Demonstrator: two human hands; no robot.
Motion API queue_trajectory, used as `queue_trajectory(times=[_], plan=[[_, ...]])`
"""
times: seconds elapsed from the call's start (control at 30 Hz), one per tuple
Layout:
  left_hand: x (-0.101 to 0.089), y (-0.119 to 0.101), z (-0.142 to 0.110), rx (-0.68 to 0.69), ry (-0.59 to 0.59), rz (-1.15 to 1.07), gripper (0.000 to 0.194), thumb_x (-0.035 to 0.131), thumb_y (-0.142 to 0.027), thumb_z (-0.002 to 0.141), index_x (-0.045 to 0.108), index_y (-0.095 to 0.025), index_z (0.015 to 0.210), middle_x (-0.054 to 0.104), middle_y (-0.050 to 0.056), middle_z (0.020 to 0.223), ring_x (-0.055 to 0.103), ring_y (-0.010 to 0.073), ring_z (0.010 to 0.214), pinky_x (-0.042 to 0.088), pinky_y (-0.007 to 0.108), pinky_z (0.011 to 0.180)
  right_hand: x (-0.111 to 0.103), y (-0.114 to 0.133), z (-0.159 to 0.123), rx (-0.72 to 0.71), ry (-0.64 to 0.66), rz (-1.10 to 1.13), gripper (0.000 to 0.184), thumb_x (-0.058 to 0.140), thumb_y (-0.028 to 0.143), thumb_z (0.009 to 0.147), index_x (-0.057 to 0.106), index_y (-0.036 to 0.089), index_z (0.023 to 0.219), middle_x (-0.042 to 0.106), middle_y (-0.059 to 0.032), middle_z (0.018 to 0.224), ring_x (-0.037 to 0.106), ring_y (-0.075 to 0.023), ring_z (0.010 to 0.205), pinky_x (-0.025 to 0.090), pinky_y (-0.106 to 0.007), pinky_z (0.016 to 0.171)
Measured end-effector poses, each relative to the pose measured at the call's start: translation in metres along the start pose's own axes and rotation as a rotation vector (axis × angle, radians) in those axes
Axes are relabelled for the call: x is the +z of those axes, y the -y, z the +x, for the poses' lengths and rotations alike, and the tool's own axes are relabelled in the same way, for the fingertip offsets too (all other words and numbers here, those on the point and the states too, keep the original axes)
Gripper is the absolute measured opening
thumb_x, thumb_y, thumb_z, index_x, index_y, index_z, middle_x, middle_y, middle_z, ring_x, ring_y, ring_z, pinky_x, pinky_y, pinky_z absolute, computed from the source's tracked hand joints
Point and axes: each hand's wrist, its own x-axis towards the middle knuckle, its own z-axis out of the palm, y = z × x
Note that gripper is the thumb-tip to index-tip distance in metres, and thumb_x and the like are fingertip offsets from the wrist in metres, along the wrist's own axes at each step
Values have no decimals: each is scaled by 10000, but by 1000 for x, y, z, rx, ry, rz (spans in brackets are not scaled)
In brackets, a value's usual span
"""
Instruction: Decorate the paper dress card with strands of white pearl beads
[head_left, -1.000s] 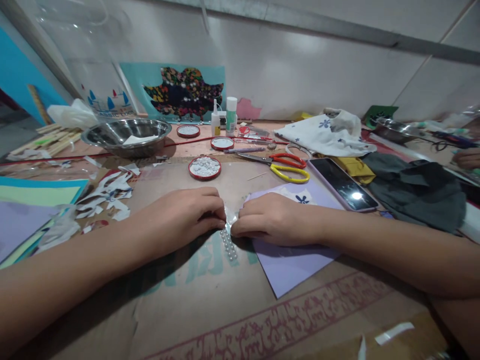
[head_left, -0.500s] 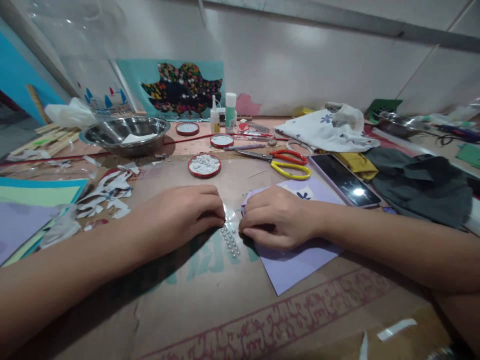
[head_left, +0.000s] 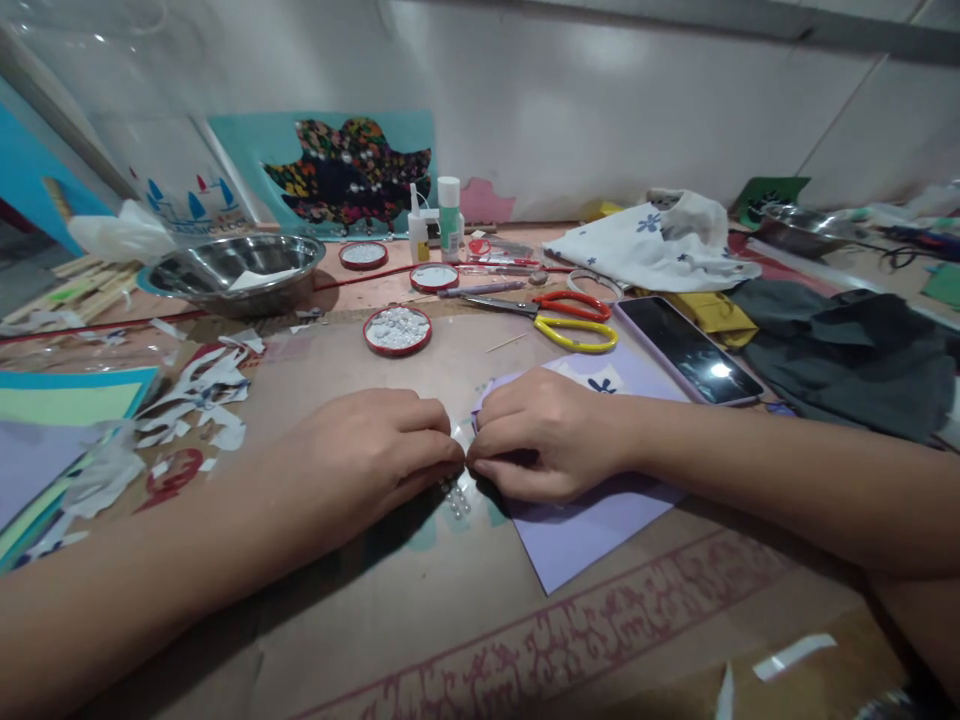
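Note:
My left hand (head_left: 382, 445) is closed in a pinch above a small cluster of white pearl beads (head_left: 456, 497), partly covering them. Its fingertips meet those of my right hand (head_left: 547, 435), which is also closed, its fingers curled together. Whatever lies between the fingertips is too small or hidden to make out. Under my right hand is a lilac paper sheet (head_left: 562, 545), with a white patch bearing a dark blue flower (head_left: 602, 386) showing just beyond the knuckles. A red-rimmed lid full of white beads (head_left: 397, 329) sits beyond my left hand.
Scissors with red and yellow handles (head_left: 574, 325) lie beyond my right hand, beside a phone (head_left: 686, 350). A metal bowl (head_left: 240, 285), a glue bottle (head_left: 418, 235) and a glue stick (head_left: 449, 225) stand at the back. White fabric scraps (head_left: 206, 385) lie at the left.
My left hand has moved right, over part of the bead cluster, so its fingertips now meet my right hand's. The right hand stays almost in place; the view has shifted slightly.

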Motion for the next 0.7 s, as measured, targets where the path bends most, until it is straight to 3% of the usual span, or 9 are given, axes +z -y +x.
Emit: queue_trajectory(times=[0.2,0.37,0.7], plan=[[-2,-4,5,19,45,73,281,448,-236,1020,703,-172,921,673,54,811,595,195,677,434,313,603,1,1,1,7,-3,-12,233,492,197,920,662,173,761,657,-16,673,572,-128,629,388,-266,619],[-1,-4,7,-46,71,35,262,484,-223,993,703,-171,859,660,41,777,594,174,654,423,284,583,1,1,1,10,0,-2,218,500,194,910,661,173,765,660,-17,679,574,-129,629,390,-267,616],[3,-2,6,-106,27,-53,210,505,-218,971,704,-203,907,696,37,839,628,176,724,444,284,638,2,1,0,20,-1,10,226,501,196,900,679,161,766,674,-20,684,577,-125,627,403,-258,619]])
